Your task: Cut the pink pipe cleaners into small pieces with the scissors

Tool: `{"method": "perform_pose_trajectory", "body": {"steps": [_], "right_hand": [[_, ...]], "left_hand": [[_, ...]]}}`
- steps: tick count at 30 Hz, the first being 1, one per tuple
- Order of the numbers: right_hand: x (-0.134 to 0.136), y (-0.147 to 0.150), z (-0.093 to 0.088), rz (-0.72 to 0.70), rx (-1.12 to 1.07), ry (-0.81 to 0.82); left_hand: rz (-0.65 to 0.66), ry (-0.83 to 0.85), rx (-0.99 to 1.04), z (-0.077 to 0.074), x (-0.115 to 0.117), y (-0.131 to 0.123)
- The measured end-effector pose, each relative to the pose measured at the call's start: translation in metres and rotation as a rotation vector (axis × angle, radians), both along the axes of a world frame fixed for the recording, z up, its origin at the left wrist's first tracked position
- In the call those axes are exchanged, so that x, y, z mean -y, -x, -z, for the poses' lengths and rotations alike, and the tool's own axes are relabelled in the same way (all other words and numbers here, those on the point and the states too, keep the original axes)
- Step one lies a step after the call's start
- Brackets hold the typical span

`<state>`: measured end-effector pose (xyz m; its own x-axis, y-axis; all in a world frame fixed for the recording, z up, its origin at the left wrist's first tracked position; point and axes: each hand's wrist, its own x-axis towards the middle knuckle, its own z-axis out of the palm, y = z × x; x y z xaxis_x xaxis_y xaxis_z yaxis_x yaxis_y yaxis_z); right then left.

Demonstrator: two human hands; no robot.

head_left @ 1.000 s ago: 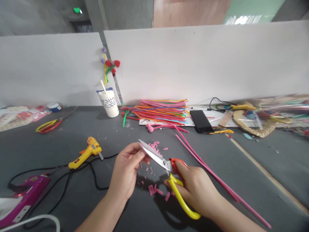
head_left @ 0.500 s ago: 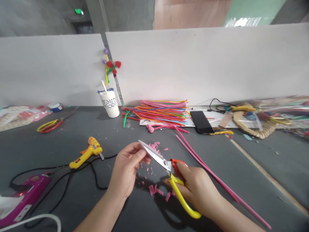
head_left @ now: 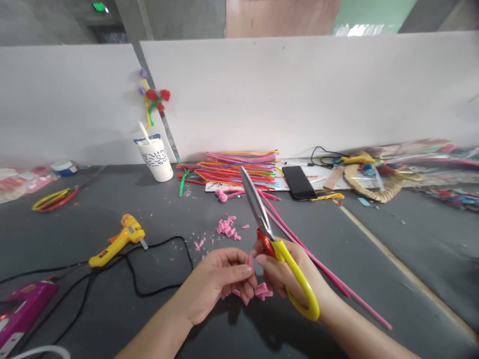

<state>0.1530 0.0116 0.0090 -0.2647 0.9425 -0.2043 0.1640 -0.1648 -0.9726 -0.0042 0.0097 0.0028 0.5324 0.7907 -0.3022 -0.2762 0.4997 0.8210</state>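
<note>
My left hand (head_left: 228, 276) pinches a short pink pipe cleaner piece (head_left: 251, 261) between thumb and forefinger. Close against it, my right hand (head_left: 288, 269) grips scissors (head_left: 258, 204) with one red and one yellow handle; the blades are together and point up and away. The right fingertips come up to the pink piece, and I cannot tell whether they touch it. Below the hands lie more pink cut pieces (head_left: 263, 291), partly hidden. A heap of small pink pieces (head_left: 226, 227) sits just beyond. Long pink pipe cleaners (head_left: 310, 252) stretch past my right hand.
At left are a yellow glue gun (head_left: 118, 242), its black cord, a purple power strip (head_left: 28, 311) and pliers (head_left: 55, 199). Toward the white partition (head_left: 280, 94) stand a cup (head_left: 155, 159), a bundle of coloured pipe cleaners (head_left: 239, 169) and a phone (head_left: 299, 182).
The scissors have swung away from my left hand's fingers, and their blades now point upward. Both hands have drawn together, nearer to me, and the pink piece shows at the left fingertips. The view has shifted.
</note>
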Motion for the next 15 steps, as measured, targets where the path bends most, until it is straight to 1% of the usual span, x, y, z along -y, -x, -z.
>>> {"method": "perform_pose_trajectory", "body": {"steps": [3, 6, 8, 11, 15], "right_hand": [[0.0002, 0.0005, 0.0006, -0.027, -0.045, 0.039], [0.0008, 0.001, 0.0003, -0.052, -0.074, 0.046], [0.0013, 0.0015, -0.0005, -0.032, -0.048, 0.023], [0.0014, 0.0028, -0.0012, 0.026, 0.035, -0.008], [0.0011, 0.0051, 0.0001, 0.049, 0.095, -0.027]], "left_hand": [[0.049, -0.024, -0.017, 0.0018, 0.0007, -0.0016], [0.057, -0.039, -0.058, 0.0007, 0.0003, -0.0024], [0.012, -0.063, -0.116, -0.0007, -0.0002, -0.0032], [-0.079, -0.143, -0.222, -0.0005, -0.0007, -0.0047], [-0.099, -0.206, -0.272, 0.0051, 0.0, -0.007]]}}
